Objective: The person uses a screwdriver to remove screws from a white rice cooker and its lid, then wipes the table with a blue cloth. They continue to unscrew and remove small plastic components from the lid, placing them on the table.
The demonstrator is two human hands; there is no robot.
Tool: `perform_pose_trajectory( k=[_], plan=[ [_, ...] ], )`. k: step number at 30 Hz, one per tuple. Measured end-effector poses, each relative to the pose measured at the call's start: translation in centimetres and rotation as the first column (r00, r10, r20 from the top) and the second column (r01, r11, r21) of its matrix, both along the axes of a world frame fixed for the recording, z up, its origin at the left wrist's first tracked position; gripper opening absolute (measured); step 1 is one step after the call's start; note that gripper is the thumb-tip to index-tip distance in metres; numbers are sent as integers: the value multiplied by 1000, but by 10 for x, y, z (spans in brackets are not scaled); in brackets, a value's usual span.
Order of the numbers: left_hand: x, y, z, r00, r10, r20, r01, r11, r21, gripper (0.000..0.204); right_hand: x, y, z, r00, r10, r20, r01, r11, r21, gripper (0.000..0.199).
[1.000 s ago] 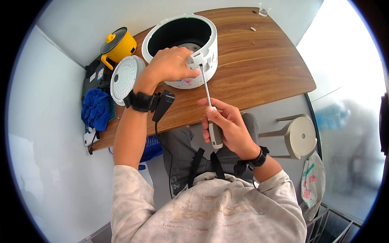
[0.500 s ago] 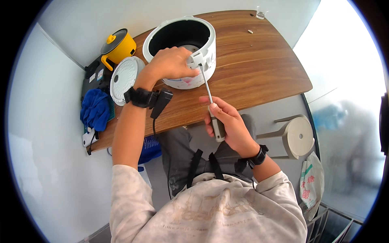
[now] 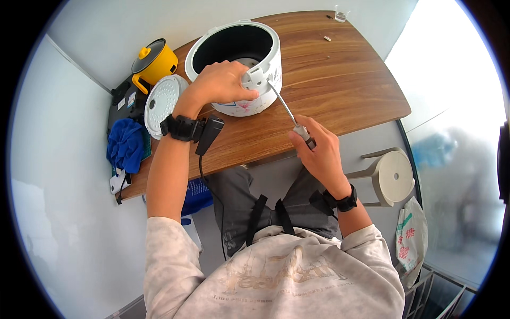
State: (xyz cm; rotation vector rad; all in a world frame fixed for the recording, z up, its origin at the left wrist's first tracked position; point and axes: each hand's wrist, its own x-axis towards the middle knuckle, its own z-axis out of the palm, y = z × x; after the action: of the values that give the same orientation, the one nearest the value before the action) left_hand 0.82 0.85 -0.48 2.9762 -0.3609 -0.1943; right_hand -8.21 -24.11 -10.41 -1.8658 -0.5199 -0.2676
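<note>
A white rice cooker body (image 3: 274, 58) with a dark inside and a flower print stands without its lid on the wooden table. My left hand (image 3: 226, 82) grips its near rim, fingers over the edge and thumb on the outside, beside a white latch or hinge piece (image 3: 254, 78). In my right hand (image 3: 320, 146) is a screwdriver (image 3: 284, 102) with a grey handle, closed in the fingers. Its shaft slants up and left, and the tip meets the cooker's wall just right of the white piece. Whether a screw sits there is too small to tell.
Left of the cooker, a round white perforated lid (image 3: 162, 103) leans near a yellow pot (image 3: 159, 64). A blue cloth (image 3: 125, 143) lies on a dark case (image 3: 119, 109). A glass (image 3: 341, 14) stands at the far right of the wooden table (image 3: 345, 90); a beige stool (image 3: 393, 178) is beside it.
My right hand has moved right and tilted the screwdriver more to the right, its tip shifting right along the cooker's wall. My left hand keeps its grip on the rim.
</note>
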Motion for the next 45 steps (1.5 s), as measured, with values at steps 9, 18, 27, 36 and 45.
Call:
perform_pose_trajectory(
  k=[9,18,27,36,45],
  plan=[
    [-1,-3,3,1000,0,-4,0,1000,18,50,0,-1,-7,996,-37,-87,40,999,29,31],
    [0,0,0,1000,3,6,-3,999,42,50,-2,0,-14,979,-86,185,111,985,-131,43],
    [0,-2,1,1000,18,-23,-17,1000,18,52,6,-4,-16,941,-145,305,213,956,-202,42],
    [0,-1,1,1000,22,-13,-22,1000,19,53,6,-10,-5,909,-144,392,255,934,-249,38],
    [-2,-3,3,1000,26,-7,-26,999,24,53,8,-11,-2,903,-118,414,261,915,-309,41]
  ],
)
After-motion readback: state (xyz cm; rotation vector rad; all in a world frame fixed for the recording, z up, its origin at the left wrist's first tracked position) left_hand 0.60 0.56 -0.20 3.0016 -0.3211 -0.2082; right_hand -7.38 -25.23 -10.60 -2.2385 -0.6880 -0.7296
